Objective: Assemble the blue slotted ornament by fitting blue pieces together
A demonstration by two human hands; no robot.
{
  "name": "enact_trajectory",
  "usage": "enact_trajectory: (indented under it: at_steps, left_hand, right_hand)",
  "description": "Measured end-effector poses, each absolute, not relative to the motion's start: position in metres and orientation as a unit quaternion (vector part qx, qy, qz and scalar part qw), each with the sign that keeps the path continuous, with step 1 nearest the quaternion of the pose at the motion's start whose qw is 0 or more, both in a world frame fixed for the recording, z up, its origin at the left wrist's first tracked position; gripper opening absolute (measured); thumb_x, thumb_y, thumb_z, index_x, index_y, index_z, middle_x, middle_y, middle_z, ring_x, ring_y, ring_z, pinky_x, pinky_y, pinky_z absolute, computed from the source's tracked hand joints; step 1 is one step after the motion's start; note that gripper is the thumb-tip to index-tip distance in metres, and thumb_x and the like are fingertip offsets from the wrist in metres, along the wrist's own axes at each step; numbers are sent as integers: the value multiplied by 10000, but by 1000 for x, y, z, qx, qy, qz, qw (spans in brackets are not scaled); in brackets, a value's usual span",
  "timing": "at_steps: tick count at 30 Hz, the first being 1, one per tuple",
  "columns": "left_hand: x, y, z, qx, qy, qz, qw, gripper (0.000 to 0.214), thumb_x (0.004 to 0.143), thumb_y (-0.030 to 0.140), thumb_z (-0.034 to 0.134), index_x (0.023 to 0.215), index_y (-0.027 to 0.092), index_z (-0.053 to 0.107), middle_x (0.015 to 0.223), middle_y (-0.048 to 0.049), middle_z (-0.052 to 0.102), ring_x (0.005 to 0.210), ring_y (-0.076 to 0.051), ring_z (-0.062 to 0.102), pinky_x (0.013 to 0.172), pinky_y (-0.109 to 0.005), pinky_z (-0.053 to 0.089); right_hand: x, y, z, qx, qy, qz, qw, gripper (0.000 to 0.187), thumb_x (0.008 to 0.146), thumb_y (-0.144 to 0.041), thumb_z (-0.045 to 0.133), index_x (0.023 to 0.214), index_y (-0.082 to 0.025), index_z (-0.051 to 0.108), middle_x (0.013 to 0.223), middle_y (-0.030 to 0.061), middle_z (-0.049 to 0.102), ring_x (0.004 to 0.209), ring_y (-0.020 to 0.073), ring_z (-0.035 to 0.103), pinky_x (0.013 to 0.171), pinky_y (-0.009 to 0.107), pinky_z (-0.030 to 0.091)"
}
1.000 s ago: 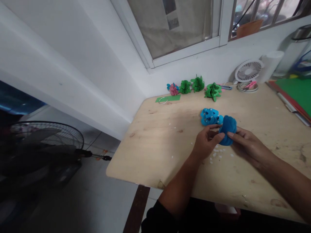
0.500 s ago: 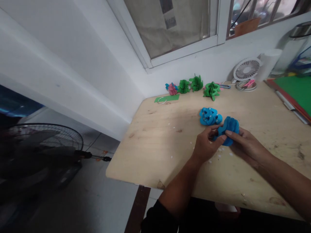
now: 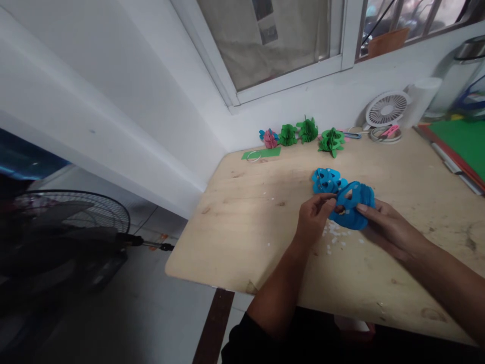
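Both my hands hold a blue foam ornament (image 3: 353, 205) made of slotted-together flat pieces, just above the wooden table (image 3: 265, 237). My left hand (image 3: 313, 220) pinches its left edge with closed fingers. My right hand (image 3: 382, 227) grips its right side from below and behind. A second blue foam piece (image 3: 325, 180) lies on the table just behind the ornament. Small white scraps (image 3: 335, 235) are scattered under my hands.
Green foam ornaments (image 3: 307, 130) and a pink-and-blue one (image 3: 269, 137) line the wall at the back, beside a green strip (image 3: 261, 153). A small white fan (image 3: 386, 108), a tape roll (image 3: 384, 134) and a green sheet (image 3: 462, 144) lie at the right. A floor fan (image 3: 68, 222) stands left of the table.
The blue ornament has been turned and spread open between my hands; it now looks wider and flatter. My left hand has risen slightly toward its upper left edge.
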State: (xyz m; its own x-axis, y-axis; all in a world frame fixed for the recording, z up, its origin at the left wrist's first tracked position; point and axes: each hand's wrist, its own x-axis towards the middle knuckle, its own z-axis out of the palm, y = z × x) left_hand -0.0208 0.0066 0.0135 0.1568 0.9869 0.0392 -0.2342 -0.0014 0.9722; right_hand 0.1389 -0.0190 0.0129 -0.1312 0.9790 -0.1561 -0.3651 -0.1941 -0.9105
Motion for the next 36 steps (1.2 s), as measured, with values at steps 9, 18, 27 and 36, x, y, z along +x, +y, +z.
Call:
enact_trajectory:
  at_steps: [9, 18, 27, 36]
  left_hand:
    - [-22, 7, 8, 516, 386, 536, 546, 281, 819, 416, 711, 992, 195, 720, 853, -43, 718, 804, -180, 667, 768, -300, 504]
    - [-23, 5, 10, 739, 311, 592, 79, 111, 921, 149, 553, 922, 191, 656, 1145, -94, 670, 1149, -225, 605, 971, -419, 528]
    - [-22, 3, 11, 756, 313, 574, 8, 185, 876, 146, 519, 979, 167, 670, 1114, -116, 669, 1177, -258, 583, 990, -471, 533]
    - [-21, 5, 10, 758, 343, 555, -23, 135, 911, 150, 547, 938, 180, 676, 1098, -92, 684, 1159, -233, 602, 984, -418, 540]
  right_hand:
    - [138, -19, 15, -404, -352, 663, 523, 299, 724, -481, 820, 917, -274, 723, 926, 44, 793, 996, 280, 729, 887, 419, 580]
    - [136, -21, 14, -404, -342, 676, 513, 303, 683, -438, 868, 880, -247, 739, 956, 42, 788, 977, 272, 723, 877, 392, 576]
    - [134, -22, 16, -441, -373, 633, 515, 309, 632, -458, 894, 811, -253, 749, 822, 1, 759, 763, 185, 672, 741, 303, 537]
    - [135, -20, 14, -445, -406, 619, 504, 274, 641, -446, 892, 797, -258, 767, 777, -7, 736, 719, 160, 625, 715, 279, 503]
